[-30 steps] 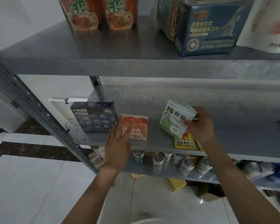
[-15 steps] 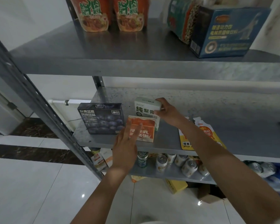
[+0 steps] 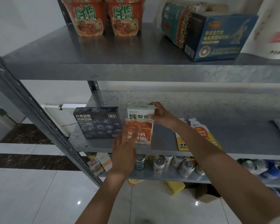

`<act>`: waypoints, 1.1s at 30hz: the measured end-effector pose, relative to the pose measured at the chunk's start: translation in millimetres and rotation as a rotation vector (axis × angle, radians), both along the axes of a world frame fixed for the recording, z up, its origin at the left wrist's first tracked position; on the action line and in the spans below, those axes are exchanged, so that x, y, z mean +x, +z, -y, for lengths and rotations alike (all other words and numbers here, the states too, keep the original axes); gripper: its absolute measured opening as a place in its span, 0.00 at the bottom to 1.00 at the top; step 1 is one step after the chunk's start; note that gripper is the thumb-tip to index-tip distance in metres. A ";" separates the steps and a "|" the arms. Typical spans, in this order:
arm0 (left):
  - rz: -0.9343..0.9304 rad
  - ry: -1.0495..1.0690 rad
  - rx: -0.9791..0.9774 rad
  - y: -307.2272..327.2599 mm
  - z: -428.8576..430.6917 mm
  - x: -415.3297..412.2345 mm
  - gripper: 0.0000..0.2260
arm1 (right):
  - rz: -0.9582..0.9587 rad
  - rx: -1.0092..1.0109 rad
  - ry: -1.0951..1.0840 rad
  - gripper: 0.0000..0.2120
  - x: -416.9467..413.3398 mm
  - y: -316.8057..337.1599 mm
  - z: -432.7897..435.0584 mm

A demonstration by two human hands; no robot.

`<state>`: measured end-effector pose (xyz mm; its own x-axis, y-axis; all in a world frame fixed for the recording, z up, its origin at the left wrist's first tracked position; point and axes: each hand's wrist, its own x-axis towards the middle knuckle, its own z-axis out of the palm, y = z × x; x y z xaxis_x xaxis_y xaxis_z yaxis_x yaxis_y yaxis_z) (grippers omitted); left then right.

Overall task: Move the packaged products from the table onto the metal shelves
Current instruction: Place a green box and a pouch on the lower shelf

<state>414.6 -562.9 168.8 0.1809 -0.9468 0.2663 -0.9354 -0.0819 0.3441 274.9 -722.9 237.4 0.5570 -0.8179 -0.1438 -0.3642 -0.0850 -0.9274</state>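
Note:
A white and green pear box [image 3: 139, 112] stands upright on the middle metal shelf [image 3: 165, 146], behind an orange box [image 3: 143, 131]. My right hand [image 3: 160, 116] grips the pear box by its right edge, thumb in front and fingers over the top corner. My left hand [image 3: 125, 151] hovers with straight fingers just in front of the orange box; whether it touches is unclear. A dark blueberry box [image 3: 97, 122] stands to the left of both.
Yellow drink pouches [image 3: 200, 135] lie on the same shelf under my right forearm. Two noodle cups [image 3: 106, 16] and a blue carton [image 3: 217, 38] stand on the upper shelf. Several cans [image 3: 173, 164] fill the lower shelf. A slanted steel post [image 3: 39, 117] runs down the left.
My right hand carried the pear box leftward from above the pouches and set it upright behind the orange box. My left hand stayed near the orange box.

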 end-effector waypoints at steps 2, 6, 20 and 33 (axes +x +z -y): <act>0.003 0.002 -0.012 -0.4 -0.2 -0.8 0.42 | 0.032 0.020 -0.019 0.22 0.4 -4.1 -2.0; 0.008 0.002 -0.009 0.0 -1.1 -1.0 0.43 | 0.055 0.031 -0.073 0.23 -0.1 -7.4 -9.6; 0.065 0.022 0.009 28.3 0.8 -12.4 0.33 | -0.718 -0.317 -0.438 0.28 -109.9 -14.1 -133.4; 0.379 -0.818 0.522 54.6 -77.6 -224.6 0.29 | -1.004 0.033 -0.682 0.28 -214.8 -36.7 -289.4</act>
